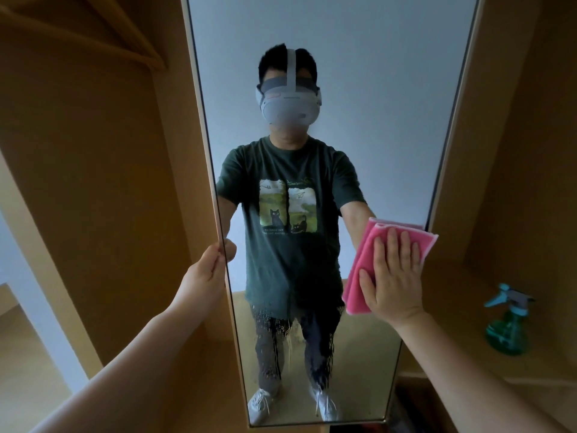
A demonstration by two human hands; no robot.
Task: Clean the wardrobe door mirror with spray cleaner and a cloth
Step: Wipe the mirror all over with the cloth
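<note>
A tall mirror (359, 120) on the open wardrobe door fills the middle of the view and reflects a person. My right hand (394, 276) lies flat with straight fingers on a folded pink cloth (365, 254) and presses it against the glass near the mirror's right edge. My left hand (208, 270) grips the door's left edge, fingers curled round it. Spray droplets and runs (281, 345) cover the lower part of the glass. A teal spray bottle (507, 320) stands on a wooden shelf at the right.
Wooden wardrobe panels (103, 182) flank the door on both sides. The shelf (452, 307) holding the bottle lies behind the door's right edge. A wooden hanger (93, 29) hangs at the upper left. Light floor shows at the lower left.
</note>
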